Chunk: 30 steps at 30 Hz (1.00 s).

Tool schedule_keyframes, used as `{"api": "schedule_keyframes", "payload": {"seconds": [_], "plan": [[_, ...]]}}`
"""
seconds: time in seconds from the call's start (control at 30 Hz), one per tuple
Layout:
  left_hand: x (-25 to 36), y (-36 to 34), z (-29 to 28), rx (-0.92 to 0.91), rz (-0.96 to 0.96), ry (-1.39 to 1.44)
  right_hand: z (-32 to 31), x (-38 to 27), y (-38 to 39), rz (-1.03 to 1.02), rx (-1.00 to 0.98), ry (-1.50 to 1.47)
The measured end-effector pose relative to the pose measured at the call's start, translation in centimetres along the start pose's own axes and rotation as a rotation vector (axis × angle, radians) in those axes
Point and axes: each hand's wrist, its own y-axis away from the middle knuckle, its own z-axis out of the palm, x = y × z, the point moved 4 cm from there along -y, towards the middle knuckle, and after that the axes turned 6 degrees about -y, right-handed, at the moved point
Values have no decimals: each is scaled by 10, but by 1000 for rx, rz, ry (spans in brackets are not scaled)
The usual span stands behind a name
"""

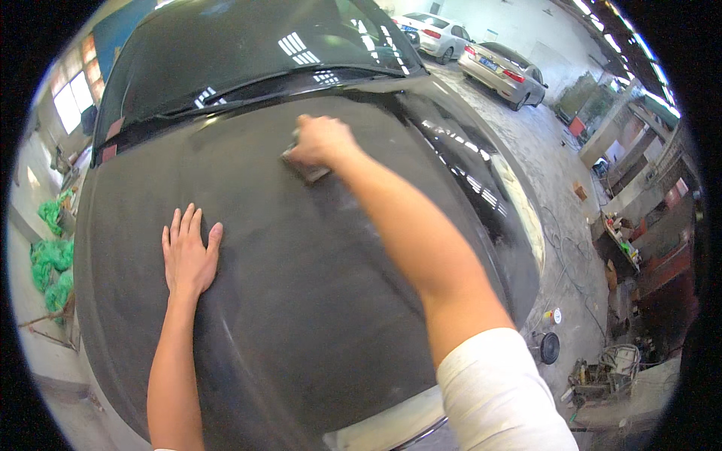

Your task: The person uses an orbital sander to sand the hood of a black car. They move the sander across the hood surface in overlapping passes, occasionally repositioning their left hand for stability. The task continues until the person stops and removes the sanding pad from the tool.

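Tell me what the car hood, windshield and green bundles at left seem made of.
Car hood: probably metal, a smooth matte panel with faint sheen.
Windshield: likely glossy glass, since it mirrors crisp light strips.
Green bundles: perhaps thin plastic, crumpled and shiny; sheet or netting is unclear.

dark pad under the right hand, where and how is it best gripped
Probably by its upper side and edges, coming from above: the dark pad looks flat and seems to lie against the car hood, which would block its underside. The right hand covers much of it, and blur hides its full shape.
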Motion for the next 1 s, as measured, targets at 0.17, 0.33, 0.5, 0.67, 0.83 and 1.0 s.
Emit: {"api": "schedule_keyframes", "payload": {"seconds": [0.17, 0.33, 0.5, 0.67, 0.83, 1.0], "plan": [[0, -2, -1, -16, -2, -16, 5, -48, 37, -136, -45, -65], [-2, 0, 1, -33, -16, -23, -5, -1, 36, -61, 0, -20], [-2, 0, 0, 27, 2, 7, -26, 96, 16, 170, 21, 61], [1, 2, -3, 38, -5, 5, -47, 152, 6, 338, 39, 148], [2, 1, -2, 11, -13, -16, -31, 97, 12, 186, -5, 160], [-1, 0, 2, 15, -15, -21, -9, 52, 24, 26, -48, 99]]}}
